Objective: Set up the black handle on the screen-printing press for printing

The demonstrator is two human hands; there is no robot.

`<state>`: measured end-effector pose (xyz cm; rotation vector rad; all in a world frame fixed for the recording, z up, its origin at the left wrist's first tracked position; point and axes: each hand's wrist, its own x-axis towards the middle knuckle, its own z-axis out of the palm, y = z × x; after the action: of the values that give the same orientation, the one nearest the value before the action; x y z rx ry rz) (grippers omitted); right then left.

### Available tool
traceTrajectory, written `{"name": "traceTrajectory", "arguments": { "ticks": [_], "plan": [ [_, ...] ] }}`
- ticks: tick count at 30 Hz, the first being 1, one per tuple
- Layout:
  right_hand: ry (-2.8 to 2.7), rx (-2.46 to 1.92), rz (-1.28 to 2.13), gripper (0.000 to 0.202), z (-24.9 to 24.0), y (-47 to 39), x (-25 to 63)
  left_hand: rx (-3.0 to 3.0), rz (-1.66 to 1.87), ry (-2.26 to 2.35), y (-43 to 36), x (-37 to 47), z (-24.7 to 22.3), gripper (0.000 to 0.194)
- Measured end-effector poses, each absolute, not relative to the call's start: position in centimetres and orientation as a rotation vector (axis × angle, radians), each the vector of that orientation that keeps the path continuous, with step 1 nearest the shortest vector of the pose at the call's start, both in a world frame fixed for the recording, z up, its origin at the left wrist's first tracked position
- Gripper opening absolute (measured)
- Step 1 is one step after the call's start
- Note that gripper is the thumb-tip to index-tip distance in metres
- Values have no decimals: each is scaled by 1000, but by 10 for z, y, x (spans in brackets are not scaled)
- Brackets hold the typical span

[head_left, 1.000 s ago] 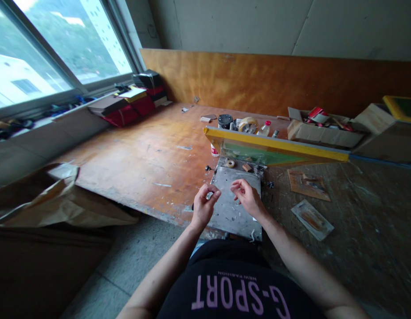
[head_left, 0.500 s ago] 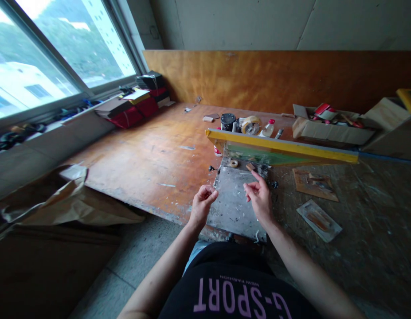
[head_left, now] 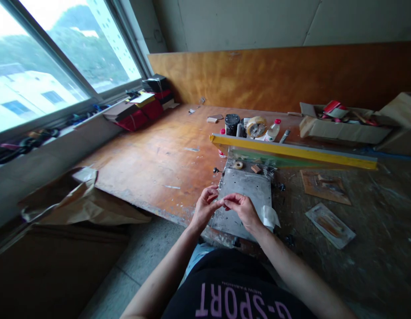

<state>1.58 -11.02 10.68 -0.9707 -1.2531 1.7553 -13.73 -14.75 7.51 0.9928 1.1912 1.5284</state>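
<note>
Both my hands hang over the grey metal plate (head_left: 247,184) at the front of the bench, meeting at the fingertips. My left hand (head_left: 204,207) has its fingers curled, with the thumb reaching to the right. My right hand (head_left: 242,211) pinches thumb and forefinger together right at the left fingertips. Whatever is between them is too small to make out. A crumpled white tissue (head_left: 270,217) lies beside my right wrist. Behind the hands, a small roll of tape (head_left: 237,165) and a brown block (head_left: 256,169) sit near the plate's far edge.
A yellow-edged screen frame (head_left: 291,148) stands tilted up behind the plate. Beyond it are a black jar (head_left: 232,125), a large tape roll (head_left: 256,127) and a red-capped bottle (head_left: 273,130). Two handled boards, one wooden (head_left: 340,191) and one grey (head_left: 315,215), lie right.
My right hand has moved left and folded its pointing forefinger into a pinch against the left fingertips. The white tissue now shows by my right wrist. The view has shifted slightly.
</note>
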Motion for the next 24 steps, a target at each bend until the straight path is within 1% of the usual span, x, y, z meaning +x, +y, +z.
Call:
{"name": "traceTrajectory", "arguments": {
  "ticks": [2,3,6,9,12,15,19,22,24],
  "plan": [
    [-1252,-981,1767,25,104,-110,14,955,1477,1175,-148,-139,72,42],
    [-1253,-990,1772,25,101,-110,13,963,1421,1180,-150,-139,71,42],
    [-1287,-1061,1742,26,92,-111,6,1129,1275,1337,-156,-145,71,28],
    [-1411,-1165,1626,27,79,-110,-8,1408,1253,1619,-161,-161,71,24],
    [-1519,-1228,1521,33,66,-107,-30,1523,1245,1822,-161,-207,62,20],
    [-1556,-1288,1503,38,47,-100,-57,1295,1295,2090,-161,-299,48,19],
    [-1517,-1464,1464,41,15,-89,-105,798,1369,2439,-175,-486,37,16],
    [-1389,-1595,1455,42,-2,-85,-149,487,1377,2646,-196,-636,46,10],
    [-1334,-1657,1449,40,-4,-84,-179,338,1374,2736,-210,-724,60,11]
  ]
}}
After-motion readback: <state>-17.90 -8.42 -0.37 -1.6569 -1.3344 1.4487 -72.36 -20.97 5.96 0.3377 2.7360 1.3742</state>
